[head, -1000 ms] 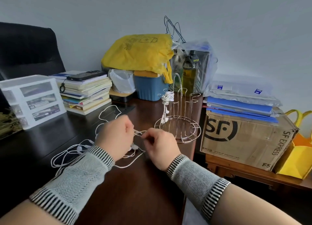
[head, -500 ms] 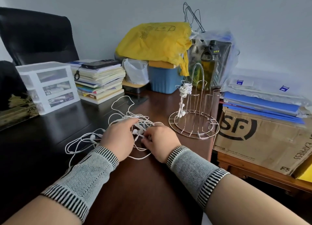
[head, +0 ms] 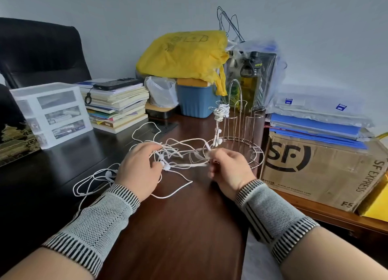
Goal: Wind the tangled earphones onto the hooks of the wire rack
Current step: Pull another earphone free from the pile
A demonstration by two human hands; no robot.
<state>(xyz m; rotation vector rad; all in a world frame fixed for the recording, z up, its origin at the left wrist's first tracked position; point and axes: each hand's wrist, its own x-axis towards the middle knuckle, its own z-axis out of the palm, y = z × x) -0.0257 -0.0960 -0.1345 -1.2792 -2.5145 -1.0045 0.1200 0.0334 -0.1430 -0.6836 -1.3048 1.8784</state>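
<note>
The tangled earphones [head: 178,153], a loose knot of white cord, lay on the dark wooden table [head: 178,227] just in front of the wire rack [head: 237,132], with loops trailing off to the person's left. The left hand [head: 138,170] had its fingers curled into the middle of the knot, while the right hand [head: 228,168] pinched a strand and drew it taut beside the rack's base ring. Another earphone cord [head: 220,111] sat already wound on one hook, its earbuds dangling.
</note>
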